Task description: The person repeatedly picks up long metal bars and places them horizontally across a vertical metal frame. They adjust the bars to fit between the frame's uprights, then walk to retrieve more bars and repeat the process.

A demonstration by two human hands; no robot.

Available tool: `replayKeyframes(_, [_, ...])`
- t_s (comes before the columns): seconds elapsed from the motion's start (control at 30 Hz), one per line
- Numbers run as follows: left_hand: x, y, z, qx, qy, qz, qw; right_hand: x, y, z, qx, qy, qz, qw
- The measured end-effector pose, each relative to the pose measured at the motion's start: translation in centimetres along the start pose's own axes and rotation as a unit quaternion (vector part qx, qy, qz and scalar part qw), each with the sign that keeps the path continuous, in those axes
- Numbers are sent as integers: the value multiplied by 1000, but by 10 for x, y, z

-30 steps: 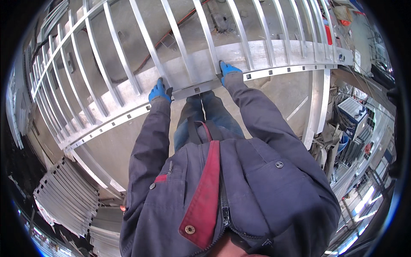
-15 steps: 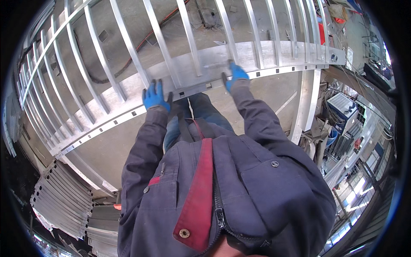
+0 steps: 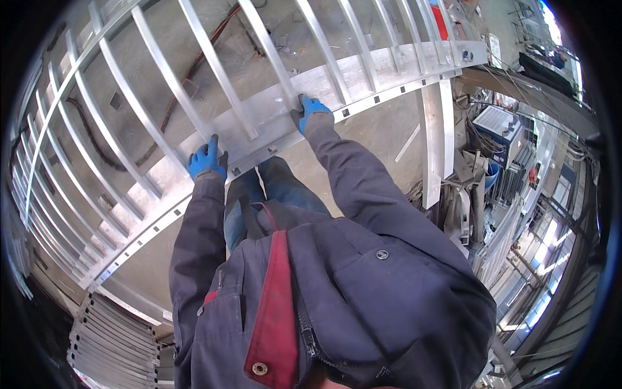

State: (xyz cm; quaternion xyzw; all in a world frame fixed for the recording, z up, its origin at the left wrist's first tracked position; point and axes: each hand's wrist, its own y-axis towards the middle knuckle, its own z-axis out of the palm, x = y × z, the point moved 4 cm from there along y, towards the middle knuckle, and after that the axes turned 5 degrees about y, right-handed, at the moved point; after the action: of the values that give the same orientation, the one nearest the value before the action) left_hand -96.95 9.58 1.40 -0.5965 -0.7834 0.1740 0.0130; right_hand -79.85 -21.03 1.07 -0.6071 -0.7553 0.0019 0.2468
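Observation:
A large silvery metal frame with a row of parallel bars (image 3: 223, 81) crosses in front of me. Its near side is a long flat plate (image 3: 272, 120) with small square holes along the edge. My left hand (image 3: 208, 159), in a blue glove with dark fingertips, rests at the plate's near edge by the foot of a bar, fingers stretched and thumb apart. Farther right, my right hand (image 3: 313, 114), gloved alike, lies on the same edge beside another bar. Its thumb stands apart from the fingers, and nothing shows in its grasp.
A pale metal upright (image 3: 435, 142) stands below the frame's right part. Beyond it are a blue cabinet (image 3: 495, 136), a blue bucket (image 3: 492, 174) and stacked metal profiles. At lower left lies a stack of ribbed metal pieces (image 3: 113, 340). A dark cable (image 3: 184, 91) runs along the floor.
The view has turned, so the frame's right end sits higher and farther left. Both hands appear farther left in the picture, still at the plate's edge. The right hand's fingers look less spread.

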Motion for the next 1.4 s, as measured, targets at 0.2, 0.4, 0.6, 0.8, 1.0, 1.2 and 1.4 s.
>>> replayKeyframes(0.2, [-8, -10, -11, 9, 13, -18, 1000, -104, -28, -47, -220, 129, 299, 919])
replayKeyframes(0.4, [-10, -33, -12, -29, -24, -16, 999, -112, 26, -38, -120, 157, 265, 944])
replayKeyframes(0.6, [0, -52, -12, -43, -26, -3, 999, -99, 44, -47, -89, 138, 284, 945])
replayKeyframes(0.8, [14, -81, -20, -24, -58, -74, 995, -186, 26, -87, -192, 86, 389, 897])
replayKeyframes(1.0, [18, -103, -15, 11, -78, -101, 992, -194, 65, -95, -175, 115, 390, 897])
replayKeyframes(1.2, [39, -127, 2, 40, -112, -134, 984, -253, 63, -105, -185, 130, 379, 897])
replayKeyframes(1.4, [82, -187, 19, 58, -159, -220, 961, -441, 111, -149, -338, 150, 389, 844])
